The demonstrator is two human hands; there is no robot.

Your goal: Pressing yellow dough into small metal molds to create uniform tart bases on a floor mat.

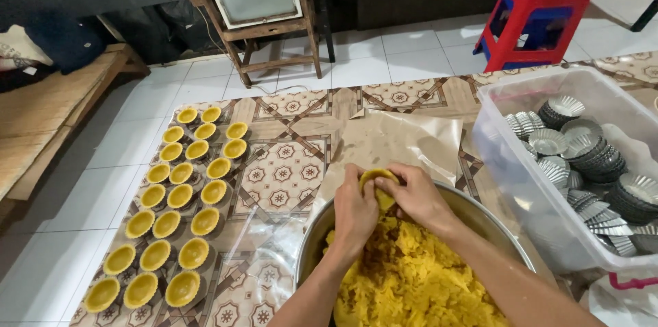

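1. Two hands work together above the far rim of the bowl [480,214]: the left hand [353,214] and right hand [415,197] close from either side on one tart shell [378,183], fingers curled and pressing it between them
2. Step in hand, judged from the grip: yellow dough is being pressed into a small fluted tin to form a shell. Whether the tin is fully lined cannot be told; the fingers hide most of it
3. Position of the shell: directly over the bowl's far rim, held clear of the dough [411,279] heaped inside the bowl
4. Next move calls for: an even wall and a trimmed edge, then a free spot among the finished shells [179,197], which lie well left of the bowl in three rows on the patterned mat [281,176]
5. Supply: a clear tub [493,135] just right of the bowl holds stacks of empty tins [589,155]
6. Brown paper [404,138] lies beyond the bowl, on the mat
7. Clear plastic film [264,238] lies left of the bowl, between it and the rows
8. Farther beyond the bowl: a wooden stand [274,42] and a red stool [531,22] on the white tiled floor [404,53]
9. Obstructions: none between the bowl and the rows apart from the film. The tub crowds the bowl's right side, so a reach for tins passes over its wall
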